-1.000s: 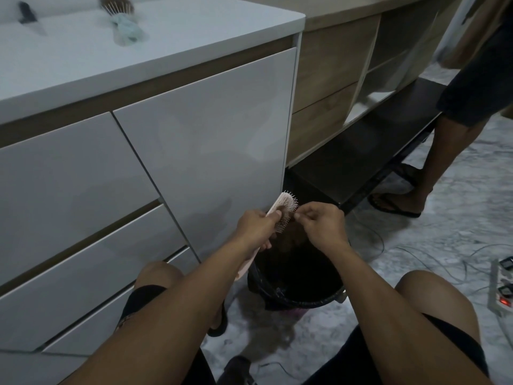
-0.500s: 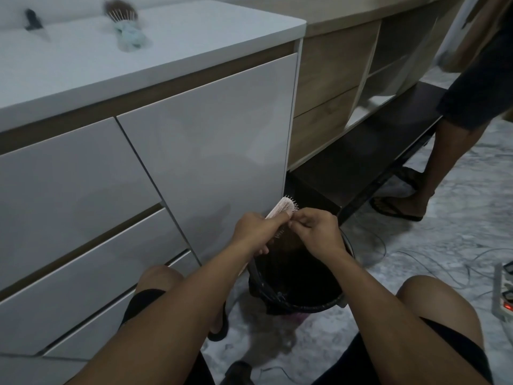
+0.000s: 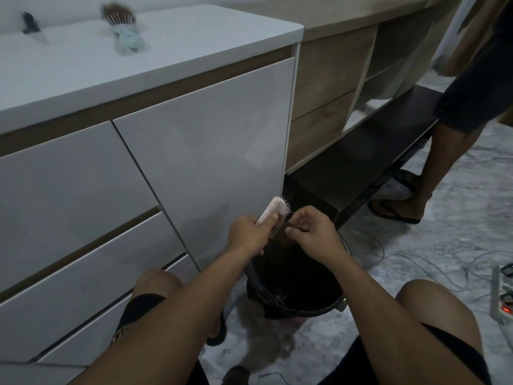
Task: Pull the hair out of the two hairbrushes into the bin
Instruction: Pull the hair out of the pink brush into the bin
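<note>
Pink hairbrush sits at the centre of the frame, tilted with its head up and its bristles turned toward the right, directly above the black bin. The left hand grips it around the lower part, fingers wrapped and thumb laid along the pale back. The right hand, just beside the bristles, has thumb and forefinger pinched together on a dark tuft of hair at the brush face, the other fingers curled. The bin stands on the marble floor between the person's knees, lined with a dark bag. Up in the upper left of the frame, the second hairbrush — its bristles clogged with brown hair — lies on the white countertop, well apart from the hands. At the right edge a power strip and thin cables lie on the floor, and another person's leg stands in a sandal by the dark low shelf.
</note>
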### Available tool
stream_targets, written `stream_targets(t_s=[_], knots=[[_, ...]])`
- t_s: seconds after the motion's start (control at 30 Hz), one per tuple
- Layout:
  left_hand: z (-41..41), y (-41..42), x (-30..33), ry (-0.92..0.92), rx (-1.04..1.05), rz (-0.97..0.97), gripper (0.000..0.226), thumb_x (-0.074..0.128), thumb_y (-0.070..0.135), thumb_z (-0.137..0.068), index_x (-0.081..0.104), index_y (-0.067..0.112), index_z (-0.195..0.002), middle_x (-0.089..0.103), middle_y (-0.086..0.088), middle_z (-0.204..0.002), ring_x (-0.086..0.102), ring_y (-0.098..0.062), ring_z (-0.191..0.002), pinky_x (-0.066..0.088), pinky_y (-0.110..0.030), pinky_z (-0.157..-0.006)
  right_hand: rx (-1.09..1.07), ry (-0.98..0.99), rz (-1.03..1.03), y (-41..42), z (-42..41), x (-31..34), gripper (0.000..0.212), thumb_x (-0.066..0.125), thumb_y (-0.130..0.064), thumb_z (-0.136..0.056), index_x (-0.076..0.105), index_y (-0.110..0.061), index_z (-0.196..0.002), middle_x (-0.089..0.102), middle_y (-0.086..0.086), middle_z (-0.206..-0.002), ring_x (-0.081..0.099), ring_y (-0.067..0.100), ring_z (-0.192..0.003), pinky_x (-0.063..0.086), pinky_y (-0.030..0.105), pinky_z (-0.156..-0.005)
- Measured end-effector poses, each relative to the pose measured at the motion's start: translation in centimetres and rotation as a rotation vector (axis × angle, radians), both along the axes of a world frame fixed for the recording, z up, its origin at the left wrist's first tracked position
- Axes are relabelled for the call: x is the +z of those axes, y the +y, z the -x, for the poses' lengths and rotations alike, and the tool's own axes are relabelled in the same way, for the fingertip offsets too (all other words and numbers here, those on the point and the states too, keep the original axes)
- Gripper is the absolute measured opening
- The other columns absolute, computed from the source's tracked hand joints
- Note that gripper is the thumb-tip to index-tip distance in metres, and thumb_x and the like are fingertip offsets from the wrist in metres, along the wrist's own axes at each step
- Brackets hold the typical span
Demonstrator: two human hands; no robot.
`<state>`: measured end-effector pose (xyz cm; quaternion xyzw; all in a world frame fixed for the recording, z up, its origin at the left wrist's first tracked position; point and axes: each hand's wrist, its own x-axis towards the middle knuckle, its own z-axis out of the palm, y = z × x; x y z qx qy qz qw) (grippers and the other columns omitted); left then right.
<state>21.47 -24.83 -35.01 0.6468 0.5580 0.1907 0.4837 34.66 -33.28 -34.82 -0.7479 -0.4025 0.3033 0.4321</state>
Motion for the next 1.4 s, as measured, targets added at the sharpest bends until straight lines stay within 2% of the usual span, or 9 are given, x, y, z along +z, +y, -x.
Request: stream_targets(t_s=[0.13,0.27,0.47,0.63,0.77,1.1,1.2,1.33,1.4], knots=[[0.0,0.1,0.2,-0.011,-0.032,0.001,0.046,0.061,0.054,-0.082,0.062,0.014,-0.059,0.065,-0.007,-0.055,0.053,-0.020,-0.034,0.036,-0.019,-0.039,0.015,0.197,-0.055,-0.1,0.4,-0.4,0.034,0.081,-0.009,-0.077,0.056,-0.015,-0.100,0.075,0.005,-0.090,0.074,0.017,-0.087,0.059,0.033,-0.079],[0.0,0.3,0.5,0.000,-0.033,0.000,0.048,0.061,0.055,-0.081,0.065,0.012,-0.063,0.067,-0.007,-0.055,0.055,-0.020,-0.035,0.040,-0.021,-0.041,-0.023,0.029,-0.001,0.0,0.3,-0.3,0.014,0.078,-0.011,-0.080,0.065,-0.016,-0.083,0.072,0.003,-0.076,0.071,0.017,-0.074,0.053,0.027,-0.066],[0.1,0.6,0.3,0.043,-0.032,-0.052,0.048,0.062,0.056,-0.081,0.065,0.012,-0.063,0.065,-0.006,-0.054,0.057,-0.019,-0.036,0.042,-0.021,-0.040,-0.027,-0.179,0.086,0.0,-0.5,-0.1,0.020,0.077,-0.015,-0.080,0.064,-0.028,-0.073,0.070,-0.004,-0.073,0.067,0.011,-0.073,0.051,0.027,-0.068],[-0.4,0.5,0.4,-0.012,-0.096,0.025,0.042,0.062,0.054,-0.083,0.059,0.017,-0.062,0.064,-0.006,-0.059,0.054,-0.019,-0.035,0.036,-0.019,-0.036,-0.013,0.137,0.003,0.1,-0.1,-0.1,0.031,0.078,-0.001,-0.074,0.058,-0.021,-0.085,0.070,-0.002,-0.097,0.065,0.009,-0.098,0.051,0.023,-0.080],[-0.7,0.5,0.2,-0.049,-0.136,0.098,0.031,0.061,0.039,-0.086,0.055,0.018,-0.064,0.059,-0.007,-0.060,0.053,-0.021,-0.035,0.038,-0.024,-0.040,-0.029,0.266,-0.043,-0.1,0.4,-0.3,0.035,0.077,0.001,-0.077,0.051,-0.014,-0.095,0.075,0.004,-0.087,0.073,0.017,-0.084,0.054,0.022,-0.068],[0.1,1.1,0.0,-0.020,-0.090,0.036,0.036,0.057,0.036,-0.091,0.055,0.013,-0.064,0.056,-0.011,-0.051,0.054,-0.023,-0.040,0.038,-0.021,-0.041,-0.175,-0.045,0.033,0.3,-0.8,-0.8,0.027,0.081,-0.009,-0.075,0.063,-0.024,-0.063,0.069,-0.008,-0.065,0.066,0.008,-0.066,0.049,0.025,-0.066],[-0.2,0.8,0.1,-0.018,-0.114,0.061,0.032,0.057,0.035,-0.091,0.056,0.012,-0.068,0.056,-0.008,-0.053,0.055,-0.021,-0.040,0.038,-0.020,-0.040,-0.132,-0.012,0.013,0.2,-0.5,-0.9,0.025,0.078,-0.008,-0.076,0.063,-0.027,-0.081,0.071,-0.005,-0.074,0.068,0.011,-0.072,0.051,0.028,-0.069],[-0.4,0.7,0.6,-0.036,-0.128,0.125,0.025,0.053,0.028,-0.087,0.062,0.007,-0.077,0.060,-0.011,-0.062,0.058,-0.025,-0.043,0.042,-0.024,-0.044,0.088,0.028,-0.081,-0.1,0.1,-0.8,0.053,0.078,-0.012,-0.078,0.059,-0.028,-0.126,0.068,-0.006,-0.099,0.066,0.007,-0.098,0.055,0.024,-0.084],[-0.5,0.7,0.9,-0.057,-0.121,0.154,0.023,0.052,0.024,-0.084,0.065,0.005,-0.084,0.062,-0.011,-0.065,0.059,-0.028,-0.045,0.043,-0.026,-0.046,0.115,-0.027,-0.117,-0.2,0.5,-0.6,0.048,0.076,-0.013,-0.082,0.063,-0.026,-0.126,0.067,-0.011,-0.099,0.066,0.007,-0.098,0.056,0.026,-0.085]])
